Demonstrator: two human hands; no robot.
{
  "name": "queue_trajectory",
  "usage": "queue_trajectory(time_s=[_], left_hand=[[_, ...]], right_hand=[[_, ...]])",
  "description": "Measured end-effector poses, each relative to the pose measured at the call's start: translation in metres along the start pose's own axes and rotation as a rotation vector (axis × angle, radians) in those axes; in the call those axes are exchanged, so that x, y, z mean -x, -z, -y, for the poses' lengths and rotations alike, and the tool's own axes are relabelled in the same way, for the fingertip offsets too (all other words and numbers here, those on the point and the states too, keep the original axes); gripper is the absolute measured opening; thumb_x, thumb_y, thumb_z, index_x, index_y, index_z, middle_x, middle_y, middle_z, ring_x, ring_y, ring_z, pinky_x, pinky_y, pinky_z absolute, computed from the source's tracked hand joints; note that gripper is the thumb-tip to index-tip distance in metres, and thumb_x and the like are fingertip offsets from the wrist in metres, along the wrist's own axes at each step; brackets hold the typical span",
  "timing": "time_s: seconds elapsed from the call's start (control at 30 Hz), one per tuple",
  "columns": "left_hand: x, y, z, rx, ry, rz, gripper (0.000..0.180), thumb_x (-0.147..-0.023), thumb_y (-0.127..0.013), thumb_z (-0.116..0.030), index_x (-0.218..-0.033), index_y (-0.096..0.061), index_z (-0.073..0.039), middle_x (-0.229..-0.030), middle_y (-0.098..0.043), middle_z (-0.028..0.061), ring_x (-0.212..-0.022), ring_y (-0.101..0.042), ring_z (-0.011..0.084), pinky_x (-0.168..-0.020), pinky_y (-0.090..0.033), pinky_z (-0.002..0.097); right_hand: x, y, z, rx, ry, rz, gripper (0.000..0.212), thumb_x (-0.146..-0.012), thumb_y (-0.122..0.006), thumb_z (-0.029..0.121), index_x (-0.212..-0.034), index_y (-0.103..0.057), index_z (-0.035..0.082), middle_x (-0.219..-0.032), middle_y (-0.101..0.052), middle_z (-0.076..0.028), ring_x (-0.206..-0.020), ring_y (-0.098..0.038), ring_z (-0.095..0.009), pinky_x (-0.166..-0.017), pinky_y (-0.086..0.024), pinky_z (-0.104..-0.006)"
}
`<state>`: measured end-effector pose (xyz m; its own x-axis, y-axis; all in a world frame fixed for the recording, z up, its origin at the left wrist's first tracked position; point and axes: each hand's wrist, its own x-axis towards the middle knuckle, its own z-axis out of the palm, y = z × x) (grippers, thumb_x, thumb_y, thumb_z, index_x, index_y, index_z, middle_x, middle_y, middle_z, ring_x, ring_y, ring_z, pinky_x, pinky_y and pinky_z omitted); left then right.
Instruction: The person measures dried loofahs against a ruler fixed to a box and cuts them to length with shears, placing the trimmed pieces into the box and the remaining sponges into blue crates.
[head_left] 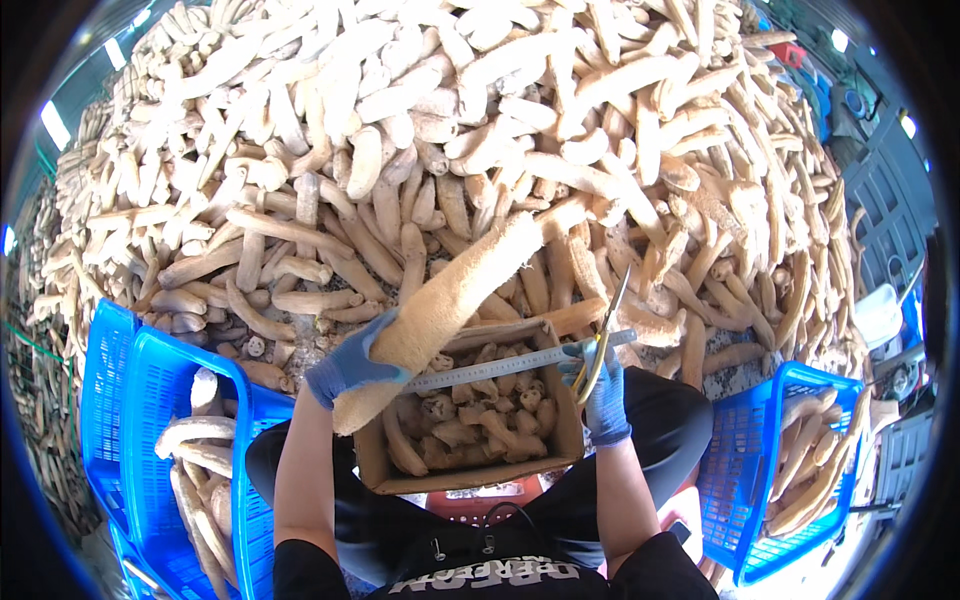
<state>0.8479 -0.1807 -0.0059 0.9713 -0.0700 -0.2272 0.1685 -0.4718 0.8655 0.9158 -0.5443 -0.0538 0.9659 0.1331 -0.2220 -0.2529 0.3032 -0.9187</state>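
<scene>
My left hand (355,362), in a blue glove, is closed round the lower part of a long, thick, tan dried loofah (460,285), which slants up and to the right. My right hand (602,392), also blue-gloved, grips scissors (604,350) with yellowish handles, their blades pointing up. The same hand holds a pale ruler (490,371), which reaches left across to the loofah near my left hand. Beneath the ruler a cardboard box (475,476) sits at my lap, holding several short loofah pieces (510,428).
A large heap of loofahs (390,130) rises in front of me. Blue plastic baskets with loofahs in them stand on my left (150,400) and right (745,470). Part of a red stool or crate (485,503) shows under the box.
</scene>
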Motion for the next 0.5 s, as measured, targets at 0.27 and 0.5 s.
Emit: queue_trajectory(time_s=[0.27, 0.5], left_hand=[[0.018, -0.029, -0.012, -0.225, 0.036, 0.085, 0.095, -0.068, -0.078, -0.034, -0.144, -0.026, -0.01, -0.131, -0.047, 0.0212, -0.126, -0.042, 0.0255, -0.106, -0.031, 0.0339], [0.086, 0.044, 0.038, 0.276, -0.036, -0.094, 0.083, -0.081, -0.07, -0.028, -0.143, -0.021, -0.002, -0.139, -0.037, 0.0133, -0.126, -0.037, 0.0184, -0.1, -0.037, 0.0326]], right_hand=[[-0.028, -0.073, 0.054, 0.041, 0.251, 0.109, 0.034, -0.081, -0.07, 0.014, -0.107, -0.048, 0.006, -0.086, -0.051, 0.0, -0.07, -0.052, -0.006, -0.057, -0.044, -0.0175], [-0.079, -0.043, 0.048, 0.082, 0.27, -0.148, 0.02, -0.085, -0.067, 0.019, -0.091, -0.049, 0.012, -0.074, -0.052, 0.003, -0.056, -0.051, -0.007, -0.046, -0.042, -0.02]])
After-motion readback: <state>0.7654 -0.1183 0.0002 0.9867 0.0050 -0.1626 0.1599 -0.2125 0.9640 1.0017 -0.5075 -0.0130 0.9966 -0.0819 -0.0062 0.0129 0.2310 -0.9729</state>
